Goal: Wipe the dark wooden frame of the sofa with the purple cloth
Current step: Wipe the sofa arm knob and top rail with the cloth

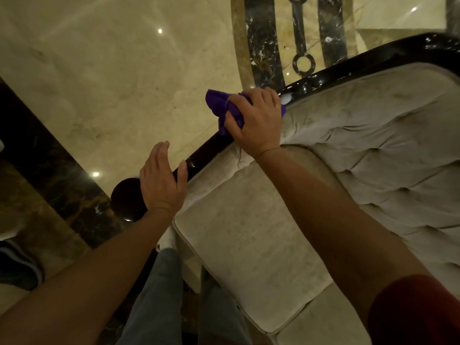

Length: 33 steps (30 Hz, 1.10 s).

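Observation:
The sofa's dark glossy wooden frame (353,67) runs from the round arm end at lower left up to the curved back at upper right. My right hand (256,118) grips the bunched purple cloth (219,103) and presses it on the frame's top rail. A white blob of foam (286,98) sits on the rail just past my fingers. My left hand (161,180) is open with fingers together, its thumb touching the rail near the round arm end (127,195).
The sofa has a beige seat cushion (249,240) and tufted back (388,158). Around it lies polished cream marble floor (112,83) with dark inlay bands. My jeans-clad legs (159,295) stand against the sofa's front. A dark shoe (17,265) shows at the left edge.

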{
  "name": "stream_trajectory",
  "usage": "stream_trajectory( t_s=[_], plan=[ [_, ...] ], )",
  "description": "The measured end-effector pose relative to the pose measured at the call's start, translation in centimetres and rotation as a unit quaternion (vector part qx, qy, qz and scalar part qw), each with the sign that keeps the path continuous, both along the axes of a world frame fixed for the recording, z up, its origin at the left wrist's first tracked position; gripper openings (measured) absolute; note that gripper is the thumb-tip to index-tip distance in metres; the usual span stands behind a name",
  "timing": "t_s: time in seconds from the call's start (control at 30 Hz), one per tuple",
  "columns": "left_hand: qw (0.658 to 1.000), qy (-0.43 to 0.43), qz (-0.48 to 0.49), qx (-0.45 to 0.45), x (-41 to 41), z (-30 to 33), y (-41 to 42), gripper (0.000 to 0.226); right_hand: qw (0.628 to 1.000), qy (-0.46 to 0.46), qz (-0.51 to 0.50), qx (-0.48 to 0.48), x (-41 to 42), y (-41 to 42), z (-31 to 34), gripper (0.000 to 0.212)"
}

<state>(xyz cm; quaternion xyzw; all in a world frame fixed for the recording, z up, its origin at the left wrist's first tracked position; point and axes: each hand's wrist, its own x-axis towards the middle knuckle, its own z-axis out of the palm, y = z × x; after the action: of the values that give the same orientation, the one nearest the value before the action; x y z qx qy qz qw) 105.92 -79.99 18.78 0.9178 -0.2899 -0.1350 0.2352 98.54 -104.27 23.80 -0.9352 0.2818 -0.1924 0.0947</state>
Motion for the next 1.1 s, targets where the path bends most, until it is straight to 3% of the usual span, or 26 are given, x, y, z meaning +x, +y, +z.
stream_trajectory(
  t_s=[0.13,0.27,0.4,0.5,0.6,1.1],
  plan=[
    [0.997,0.031,-0.013,-0.068,0.2,0.9,-0.4,0.067,1.000,-0.017,0.013,0.001,-0.3,-1.5,-0.2,0.030],
    [0.981,0.057,-0.032,-0.180,0.5,3.2,-6.5,0.063,1.000,0.000,0.030,0.000,-0.7,-3.4,-0.5,0.032],
    [0.996,0.012,-0.057,-0.071,-0.1,4.7,-13.0,0.055,0.999,0.000,0.040,-0.006,-0.7,-5.3,-0.5,0.030],
    [0.999,-0.013,-0.018,0.028,-1.0,4.6,-14.7,0.052,0.999,-0.005,0.033,-0.009,-0.9,-6.4,-0.6,0.029],
    [0.995,-0.063,-0.002,0.073,-1.4,4.5,-15.0,0.054,1.000,0.000,0.028,0.000,-1.1,-7.2,-0.2,0.029],
    [0.991,-0.044,0.005,0.126,-1.8,5.1,-15.8,0.059,0.999,0.014,-0.009,0.028,-1.0,-8.1,0.1,0.031]
  ],
)
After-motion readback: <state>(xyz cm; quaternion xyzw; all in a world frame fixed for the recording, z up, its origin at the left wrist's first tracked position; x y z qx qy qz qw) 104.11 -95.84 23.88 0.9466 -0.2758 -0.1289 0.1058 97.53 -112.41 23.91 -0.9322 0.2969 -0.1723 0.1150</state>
